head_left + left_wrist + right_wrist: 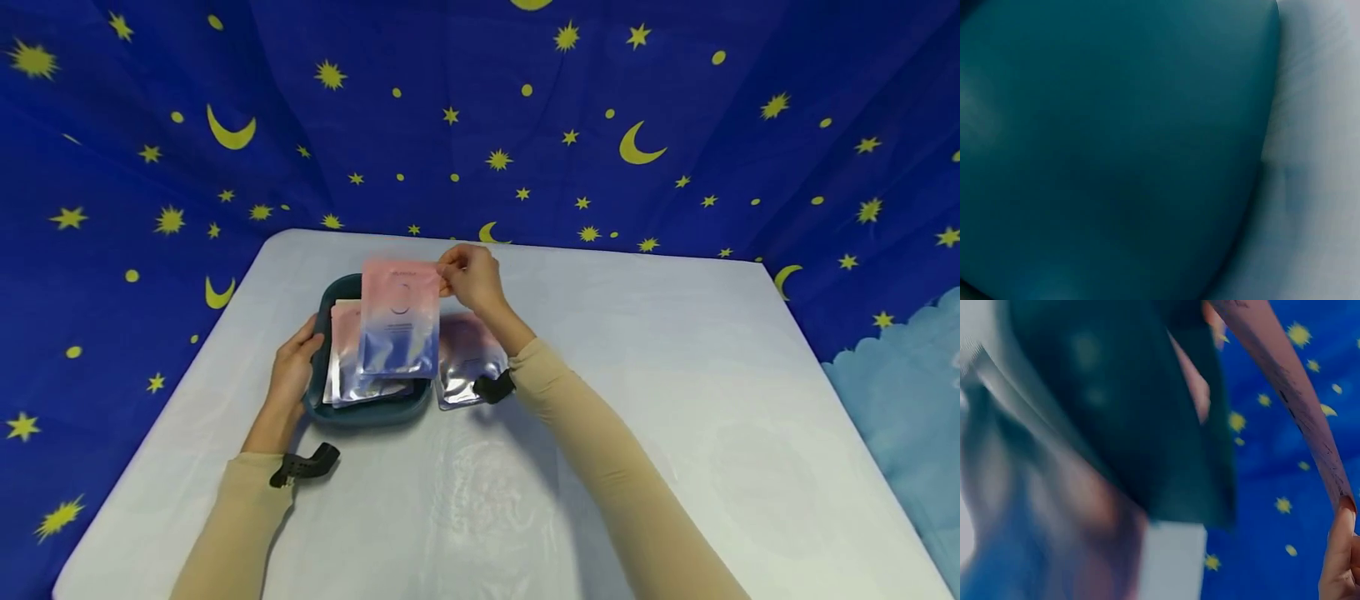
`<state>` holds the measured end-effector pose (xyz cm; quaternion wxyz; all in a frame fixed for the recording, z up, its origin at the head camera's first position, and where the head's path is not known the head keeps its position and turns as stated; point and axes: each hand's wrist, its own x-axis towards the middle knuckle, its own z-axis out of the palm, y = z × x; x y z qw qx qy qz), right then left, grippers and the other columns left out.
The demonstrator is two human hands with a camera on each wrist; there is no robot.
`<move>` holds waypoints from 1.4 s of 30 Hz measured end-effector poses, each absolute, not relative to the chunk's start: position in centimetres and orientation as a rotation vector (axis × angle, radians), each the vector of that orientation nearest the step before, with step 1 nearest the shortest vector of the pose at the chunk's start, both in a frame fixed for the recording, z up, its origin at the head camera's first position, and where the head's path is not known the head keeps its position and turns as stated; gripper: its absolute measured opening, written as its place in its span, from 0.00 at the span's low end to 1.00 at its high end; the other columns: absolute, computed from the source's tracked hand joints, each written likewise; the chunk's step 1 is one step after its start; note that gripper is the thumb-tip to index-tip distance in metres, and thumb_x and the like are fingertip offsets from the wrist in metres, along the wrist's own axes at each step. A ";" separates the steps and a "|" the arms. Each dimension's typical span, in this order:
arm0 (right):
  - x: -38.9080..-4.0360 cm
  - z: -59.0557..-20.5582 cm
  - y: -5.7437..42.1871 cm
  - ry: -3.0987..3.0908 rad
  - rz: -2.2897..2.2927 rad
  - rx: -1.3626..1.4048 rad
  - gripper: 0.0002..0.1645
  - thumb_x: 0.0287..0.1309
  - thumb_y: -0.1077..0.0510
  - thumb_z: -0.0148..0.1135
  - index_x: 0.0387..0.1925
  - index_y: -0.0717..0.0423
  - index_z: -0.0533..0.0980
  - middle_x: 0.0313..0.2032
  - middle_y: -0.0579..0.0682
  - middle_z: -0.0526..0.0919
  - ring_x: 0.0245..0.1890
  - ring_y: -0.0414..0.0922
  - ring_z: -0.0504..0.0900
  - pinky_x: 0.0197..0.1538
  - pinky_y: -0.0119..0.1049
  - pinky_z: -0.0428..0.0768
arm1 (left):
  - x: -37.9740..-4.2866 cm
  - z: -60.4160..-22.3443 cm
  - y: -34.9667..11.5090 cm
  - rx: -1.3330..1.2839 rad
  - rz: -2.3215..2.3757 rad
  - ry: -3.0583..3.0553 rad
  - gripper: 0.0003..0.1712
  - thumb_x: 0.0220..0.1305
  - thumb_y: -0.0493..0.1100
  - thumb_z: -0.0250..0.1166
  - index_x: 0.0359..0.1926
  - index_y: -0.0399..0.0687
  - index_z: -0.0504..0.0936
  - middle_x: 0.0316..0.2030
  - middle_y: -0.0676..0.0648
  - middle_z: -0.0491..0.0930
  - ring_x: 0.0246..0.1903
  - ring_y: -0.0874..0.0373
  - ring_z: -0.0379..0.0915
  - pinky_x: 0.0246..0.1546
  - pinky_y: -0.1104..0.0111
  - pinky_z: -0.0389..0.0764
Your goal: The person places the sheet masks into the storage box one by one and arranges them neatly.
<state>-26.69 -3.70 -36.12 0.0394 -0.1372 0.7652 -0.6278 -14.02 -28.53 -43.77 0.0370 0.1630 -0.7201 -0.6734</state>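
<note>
A dark teal plastic bin (375, 414) stands on the left part of the table, and my left hand (291, 373) grips its left side. With my right hand (474, 279) I pinch the upper right corner of a pink-to-blue foil sachet (400, 321), held upright over the bin. More sachets of the same look (344, 354) lean inside the bin behind it. Another foil sachet (471, 354) lies on the table right of the bin, under my right wrist. The right wrist view shows my thumb (1340, 540) on the sachet's edge. Only the bin's wall (1116, 137) fills the left wrist view.
The table (675, 400) has a white cover. Behind it and on the left hangs a blue cloth (450, 83) with yellow moons and stars. A light blue scalloped cloth (907, 392) hangs at the right edge.
</note>
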 end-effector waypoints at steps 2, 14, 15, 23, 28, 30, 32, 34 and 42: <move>-26.1 -36.9 -4.9 2.331 -1.887 -0.453 0.04 0.61 0.70 0.60 0.32 0.70 0.79 0.22 0.53 0.80 0.16 0.35 0.80 0.27 0.34 0.85 | -14.0 -43.8 -28.5 0.491 -2.071 -2.208 0.31 0.77 0.41 0.44 0.76 0.44 0.48 0.77 0.47 0.43 0.77 0.54 0.33 0.77 0.60 0.37; -26.8 -38.8 -3.7 2.427 -1.687 -0.712 0.10 0.63 0.67 0.60 0.43 0.71 0.81 0.38 0.65 0.87 0.35 0.54 0.88 0.34 0.38 0.87 | -14.2 -43.7 -28.3 0.511 -2.069 -2.212 0.31 0.77 0.42 0.43 0.76 0.49 0.49 0.77 0.50 0.43 0.77 0.56 0.33 0.77 0.59 0.38; -27.3 -39.1 -3.1 2.460 -1.687 -0.683 0.10 0.63 0.67 0.61 0.42 0.70 0.82 0.38 0.64 0.87 0.35 0.54 0.88 0.34 0.37 0.86 | -14.3 -43.7 -28.4 0.501 -2.079 -2.204 0.31 0.77 0.42 0.43 0.76 0.48 0.48 0.77 0.49 0.43 0.77 0.55 0.33 0.77 0.59 0.38; -29.9 -41.9 2.2 2.836 -1.262 -0.381 0.12 0.61 0.59 0.64 0.45 0.57 0.85 0.42 0.54 0.89 0.43 0.51 0.86 0.46 0.42 0.82 | -14.2 -43.7 -28.5 0.483 -2.088 -2.216 0.31 0.78 0.43 0.42 0.76 0.47 0.47 0.77 0.48 0.42 0.77 0.53 0.33 0.77 0.59 0.39; -30.3 -43.6 3.8 2.826 -0.969 -0.297 0.17 0.58 0.55 0.67 0.49 0.52 0.84 0.46 0.51 0.87 0.50 0.51 0.82 0.52 0.45 0.78 | -13.9 -43.9 -28.6 0.483 -2.091 -2.214 0.31 0.78 0.43 0.42 0.76 0.46 0.47 0.77 0.47 0.42 0.77 0.53 0.33 0.77 0.58 0.39; -30.4 -44.2 3.9 2.811 -0.937 -0.289 0.17 0.57 0.53 0.69 0.48 0.51 0.84 0.46 0.50 0.88 0.50 0.51 0.82 0.52 0.45 0.78 | -13.9 -43.9 -28.6 0.476 -2.098 -2.205 0.31 0.78 0.43 0.42 0.76 0.45 0.46 0.77 0.47 0.42 0.77 0.53 0.32 0.77 0.58 0.39; -30.5 -44.6 3.8 2.804 -0.930 -0.293 0.16 0.55 0.52 0.70 0.46 0.50 0.85 0.44 0.49 0.88 0.49 0.50 0.82 0.51 0.44 0.77 | -13.9 -43.9 -28.6 0.476 -2.091 -2.207 0.31 0.78 0.43 0.42 0.76 0.45 0.47 0.77 0.47 0.42 0.77 0.53 0.32 0.77 0.58 0.39; -30.4 -44.8 3.6 2.796 -0.933 -0.291 0.15 0.55 0.51 0.70 0.45 0.49 0.86 0.43 0.49 0.88 0.47 0.50 0.82 0.48 0.44 0.77 | -14.0 -43.9 -28.6 0.474 -2.088 -2.206 0.31 0.78 0.42 0.42 0.76 0.44 0.47 0.77 0.47 0.42 0.77 0.53 0.32 0.77 0.58 0.38; -30.0 -45.0 2.8 2.798 -0.942 -0.248 0.07 0.55 0.53 0.69 0.35 0.50 0.86 0.35 0.48 0.87 0.39 0.49 0.82 0.42 0.41 0.75 | -14.1 -44.1 -28.6 0.459 -2.112 -2.188 0.31 0.78 0.42 0.41 0.76 0.45 0.46 0.77 0.47 0.42 0.77 0.54 0.32 0.77 0.60 0.38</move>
